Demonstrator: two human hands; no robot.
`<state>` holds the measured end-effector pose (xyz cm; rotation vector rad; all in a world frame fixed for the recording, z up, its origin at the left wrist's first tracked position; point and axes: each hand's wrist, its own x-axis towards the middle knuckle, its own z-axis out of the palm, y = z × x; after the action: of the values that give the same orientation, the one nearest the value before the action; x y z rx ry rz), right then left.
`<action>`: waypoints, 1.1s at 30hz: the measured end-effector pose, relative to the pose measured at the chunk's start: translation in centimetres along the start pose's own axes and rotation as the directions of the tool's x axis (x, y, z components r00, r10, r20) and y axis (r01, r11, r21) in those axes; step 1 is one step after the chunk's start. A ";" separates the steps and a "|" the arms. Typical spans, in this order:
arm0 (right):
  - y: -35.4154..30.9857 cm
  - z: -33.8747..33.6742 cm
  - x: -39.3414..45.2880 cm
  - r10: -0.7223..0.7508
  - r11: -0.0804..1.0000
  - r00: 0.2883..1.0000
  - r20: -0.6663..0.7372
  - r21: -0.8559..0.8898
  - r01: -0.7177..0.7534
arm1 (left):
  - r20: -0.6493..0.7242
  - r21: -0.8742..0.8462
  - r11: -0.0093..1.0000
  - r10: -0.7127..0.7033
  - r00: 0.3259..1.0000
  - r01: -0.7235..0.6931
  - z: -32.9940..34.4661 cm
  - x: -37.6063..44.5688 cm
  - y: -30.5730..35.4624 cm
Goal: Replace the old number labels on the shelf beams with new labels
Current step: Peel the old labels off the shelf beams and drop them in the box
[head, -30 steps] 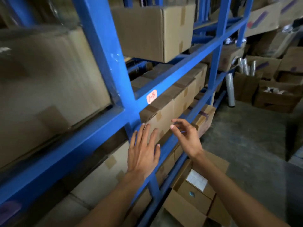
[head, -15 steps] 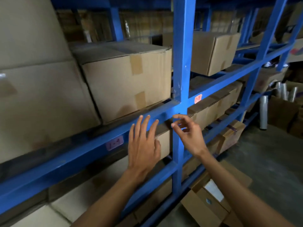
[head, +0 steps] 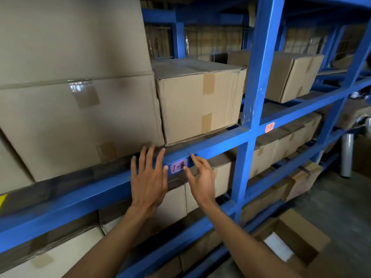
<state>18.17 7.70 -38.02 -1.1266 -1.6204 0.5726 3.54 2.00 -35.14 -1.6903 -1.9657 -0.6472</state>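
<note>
A pink label reading "1-4" (head: 178,166) is stuck on the blue shelf beam (head: 216,145). My left hand (head: 149,178) is raised flat just left of the label, fingers spread, holding nothing. My right hand (head: 200,177) hovers just right of it, fingers apart, with the thumb tip at the label's right edge. A second, orange label reading "1-5" (head: 269,127) sits on the beam to the right of the blue upright post (head: 259,77).
Taped cardboard boxes (head: 198,101) fill the shelves above and below the beam. An open box (head: 289,243) lies on the concrete floor at lower right. A roll of clear wrap (head: 347,155) stands on the floor at the far right.
The view has swung left along the rack from the 1-5 label to the 1-4 label. Both hands have moved up to the beam, one on each side of the 1-4 label.
</note>
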 end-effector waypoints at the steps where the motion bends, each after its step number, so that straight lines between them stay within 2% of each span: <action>1: -0.1 0.4 -0.1 0.003 1.000 1.000 -0.008 -0.013 -0.003 | 0.008 0.018 1.000 -0.022 1.000 0.022 0.0 0.1 -0.5; 4: -0.6 1.2 -0.1 0.003 1.000 0.999 -0.054 -0.002 -0.003 | 0.038 0.083 0.996 -0.042 0.998 0.038 0.1 0.4 -1.4; 9: -0.2 1.7 0.4 -0.050 0.996 0.989 -0.138 -0.073 0.041 | 0.052 0.141 0.990 0.004 0.999 -0.012 0.9 0.4 -1.2; 19: 1.0 1.9 1.5 -0.087 0.996 0.979 -0.186 -0.046 0.080 | -0.023 0.176 0.983 0.065 0.998 -0.060 1.9 0.2 -1.5; 28: 1.5 1.1 2.4 -0.218 0.971 0.970 -0.106 -0.119 0.206 | -0.034 0.178 0.982 0.075 0.997 -0.067 2.3 0.2 -1.7; 33: 1.9 0.2 2.0 -0.228 0.972 0.974 -0.019 -0.056 0.226 | -0.029 0.182 0.980 0.081 0.996 -0.074 2.4 0.2 -1.7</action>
<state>18.72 10.36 -38.67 -0.9658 -1.7227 0.3662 1.72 3.41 -36.94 -1.6238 -1.8627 -0.4531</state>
